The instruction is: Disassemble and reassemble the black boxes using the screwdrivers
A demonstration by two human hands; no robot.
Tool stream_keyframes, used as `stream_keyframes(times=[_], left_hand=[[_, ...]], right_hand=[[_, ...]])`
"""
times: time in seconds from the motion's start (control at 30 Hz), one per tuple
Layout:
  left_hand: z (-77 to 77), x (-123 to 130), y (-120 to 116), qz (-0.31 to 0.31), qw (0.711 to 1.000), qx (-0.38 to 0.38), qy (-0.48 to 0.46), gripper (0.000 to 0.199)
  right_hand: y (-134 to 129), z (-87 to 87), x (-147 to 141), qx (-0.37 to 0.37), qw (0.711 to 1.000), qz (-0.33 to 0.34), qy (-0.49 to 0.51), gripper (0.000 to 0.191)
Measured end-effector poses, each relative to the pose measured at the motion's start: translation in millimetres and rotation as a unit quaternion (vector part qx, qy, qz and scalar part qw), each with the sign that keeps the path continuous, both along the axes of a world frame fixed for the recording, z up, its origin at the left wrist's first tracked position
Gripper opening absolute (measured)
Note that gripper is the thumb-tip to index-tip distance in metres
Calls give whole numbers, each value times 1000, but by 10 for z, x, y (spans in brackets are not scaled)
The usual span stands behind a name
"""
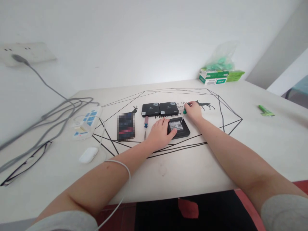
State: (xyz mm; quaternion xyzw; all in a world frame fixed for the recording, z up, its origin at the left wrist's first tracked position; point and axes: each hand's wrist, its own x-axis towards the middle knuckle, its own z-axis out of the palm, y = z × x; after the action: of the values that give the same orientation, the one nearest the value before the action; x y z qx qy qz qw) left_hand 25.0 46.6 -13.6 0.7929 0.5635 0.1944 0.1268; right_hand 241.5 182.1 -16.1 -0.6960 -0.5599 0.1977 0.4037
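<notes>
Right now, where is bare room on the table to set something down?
Bare white tabletop shows between the right forearm and crumpled green packet; another patch lies between the forearms. Crowded: the left side, with grey cables, white power strip and dark-framed glasses, and around the black boxes.

green and white cartons [213, 75]; black line deer print on a white tabletop [163, 170]; blue-and-white power strip [88, 123].

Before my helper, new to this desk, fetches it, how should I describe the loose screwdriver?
On the white table, find the two black boxes lying side by side. The screwdriver lies just in front of the left box, its handle reddish and blue, unlike the green-handled one in the right hand.
</notes>
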Motion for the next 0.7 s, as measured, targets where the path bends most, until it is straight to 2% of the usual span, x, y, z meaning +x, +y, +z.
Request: stream_keyframes(times=[0.2, 0.37, 0.53, 0.7], left_hand=[[11, -7, -1, -3, 1000, -10, -13, 86], [48, -90, 54, -19, 998, -63, -3, 111], [42, -147, 75, -25, 998, -47, -37, 104], [37, -113, 58, -13, 998, -40, -41, 109]], right_hand=[[2, -41, -7, 6, 1000, 10, 25, 35], [-2, -62, -4, 16, 998, 10, 57, 45], [-30, -32, -26, 38, 995, 7, 88, 48], [-112, 29, -71, 74, 994, 12, 81, 47]])
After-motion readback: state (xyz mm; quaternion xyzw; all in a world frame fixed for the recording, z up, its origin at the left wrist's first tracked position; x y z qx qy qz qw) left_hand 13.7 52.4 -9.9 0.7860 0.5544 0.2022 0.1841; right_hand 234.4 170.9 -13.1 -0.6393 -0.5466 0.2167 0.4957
